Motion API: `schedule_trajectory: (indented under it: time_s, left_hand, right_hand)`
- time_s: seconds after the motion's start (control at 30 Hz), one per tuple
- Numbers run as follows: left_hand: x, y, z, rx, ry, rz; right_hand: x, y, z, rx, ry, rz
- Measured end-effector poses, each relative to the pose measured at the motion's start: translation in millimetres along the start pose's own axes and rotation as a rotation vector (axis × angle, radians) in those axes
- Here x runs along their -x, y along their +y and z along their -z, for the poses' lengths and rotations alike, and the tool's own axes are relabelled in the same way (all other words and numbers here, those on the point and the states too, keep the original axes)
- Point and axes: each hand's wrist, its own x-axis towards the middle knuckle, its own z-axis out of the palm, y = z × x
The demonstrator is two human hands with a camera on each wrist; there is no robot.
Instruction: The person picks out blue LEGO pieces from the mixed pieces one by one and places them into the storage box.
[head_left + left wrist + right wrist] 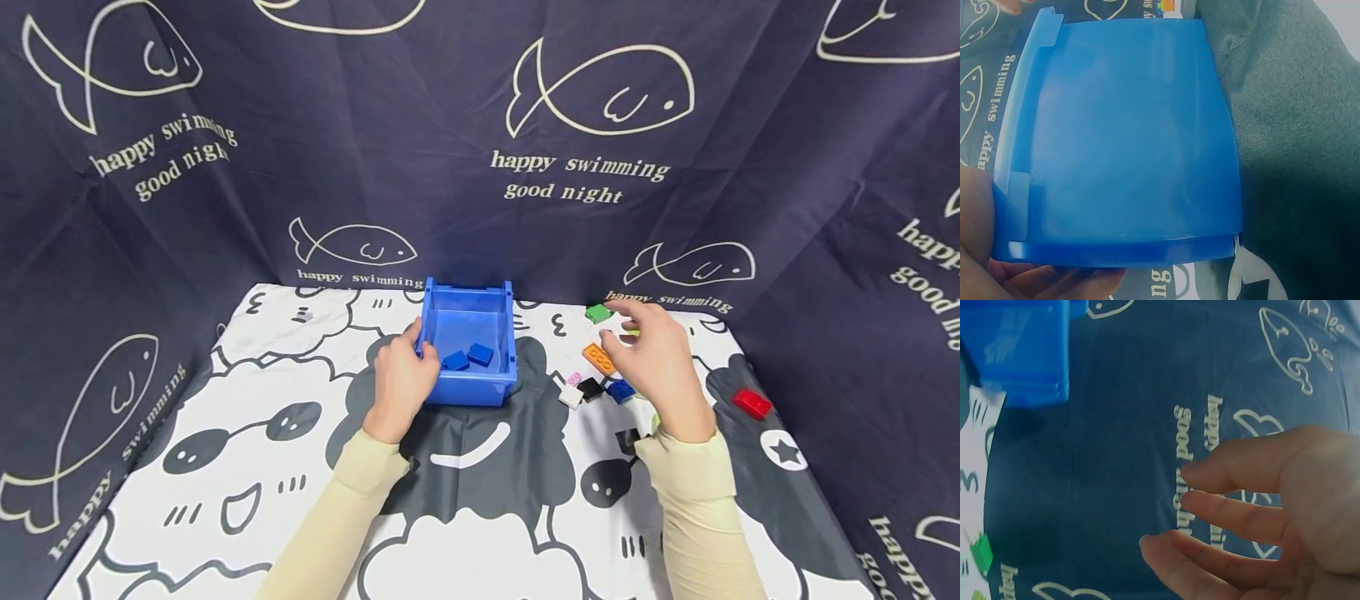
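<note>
My left hand (pixel 405 375) grips the left side wall of a blue plastic bin (pixel 471 390). In the left wrist view the bin's outer wall (pixel 1135 137) fills most of the frame, with fingers (pixel 1079 281) passing behind its edge. Two blue toy bricks (pixel 480 355) lie on the bin floor. Over the scattered bricks, my right hand (pixel 651 358) has its thumb and fingers apart, holding nothing. Nearest its fingertips are a green brick (pixel 597 313) and an orange brick (pixel 598 358); a lime-coloured piece is partly hidden behind the hand.
Left of the right wrist lie a white brick (pixel 571 396), a black brick (pixel 591 388), a small pink brick (pixel 573 377) and a blue brick (pixel 621 391). A red brick (pixel 752 403) sits farther right. Dark fish-print cloth (pixel 465 167) hangs behind the patterned tablecloth (pixel 255 500).
</note>
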Motion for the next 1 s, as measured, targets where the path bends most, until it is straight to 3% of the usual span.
schedule_trajectory:
  time_s: [0.27,0.67,1.0]
  left_hand:
    - [2.4,1.6,0.3,0.014,0.012,-0.017]
    - [2.3,2.5,1.7,0.011,0.012,-0.015]
    - [1.2,2.2,1.3,0.005,0.024,-0.025]
  right_hand:
    - [5.2,23.8,3.6,0.068,-0.049,-0.059]
    - [2.4,58.7,-17.3,0.155,-0.327,-0.247]
    - [-2.3,76.4,-34.5,0.177,-0.431,-0.325]
